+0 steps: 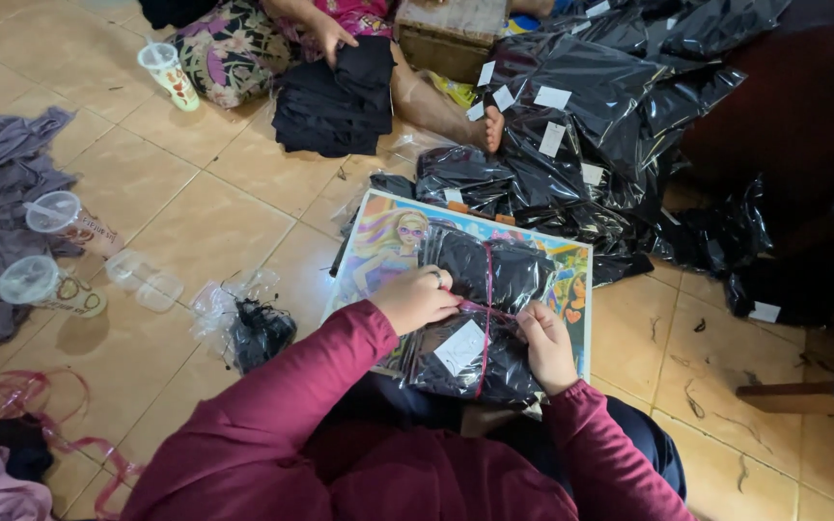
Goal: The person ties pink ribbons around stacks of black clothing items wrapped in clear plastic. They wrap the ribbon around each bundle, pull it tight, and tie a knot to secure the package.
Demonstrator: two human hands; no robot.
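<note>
Fingers (533, 323) on pink string (486, 318), black packet bundle (480, 318) beneath, both hands

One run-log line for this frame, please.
left hand: pressing on black bagged bundle | right hand: pinching pink string around it | bundle on colourful board | tiled floor

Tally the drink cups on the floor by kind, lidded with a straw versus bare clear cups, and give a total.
Lidded cups with a straw: 3, one by the seated person, two beside the grey cloth
Bare clear cups without lids: 2, side by side
Total: 5
</note>
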